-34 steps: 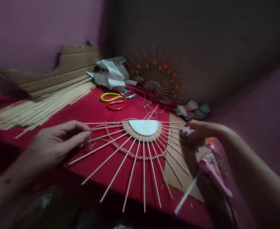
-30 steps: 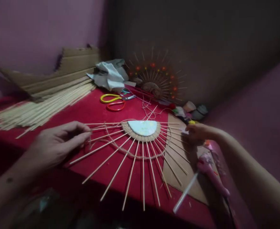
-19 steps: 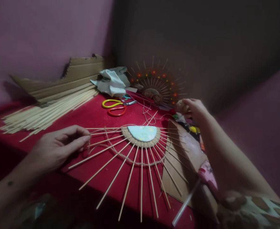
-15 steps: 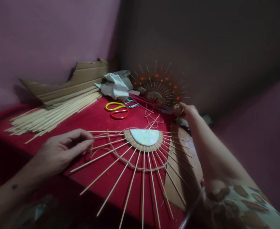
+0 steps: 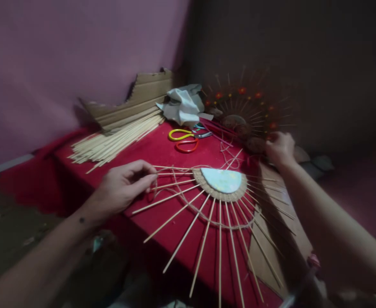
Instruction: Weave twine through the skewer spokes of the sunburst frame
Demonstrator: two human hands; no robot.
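Observation:
A half-round fan piece (image 5: pixel 221 179) lies on the red cloth (image 5: pixel 133 154): a pale blue half disc with a jute rim and thin sticks spreading out from it. Jute twine (image 5: pixel 188 204) is woven in an arc across the sticks. My left hand (image 5: pixel 123 186) pinches the tip of a stick at the fan's left end, where the twine loops. My right hand (image 5: pixel 280 147) is stretched far right, closed on a blurred brown roll (image 5: pixel 256 145) beside a finished sunburst piece (image 5: pixel 242 109) with red dots.
A bundle of loose sticks (image 5: pixel 117 141) and torn cardboard (image 5: pixel 143 96) lie at the back left. Crumpled white cloth (image 5: pixel 183 105) and scissors (image 5: pixel 183 139) with yellow and red handles sit behind the fan. A cardboard sheet (image 5: pixel 271 244) lies under the fan's right side. The table's front edge is near.
My right hand left the fan's right edge and reached back to the right, up to the finished sunburst. My left hand stayed on the stick tip. The view swung left.

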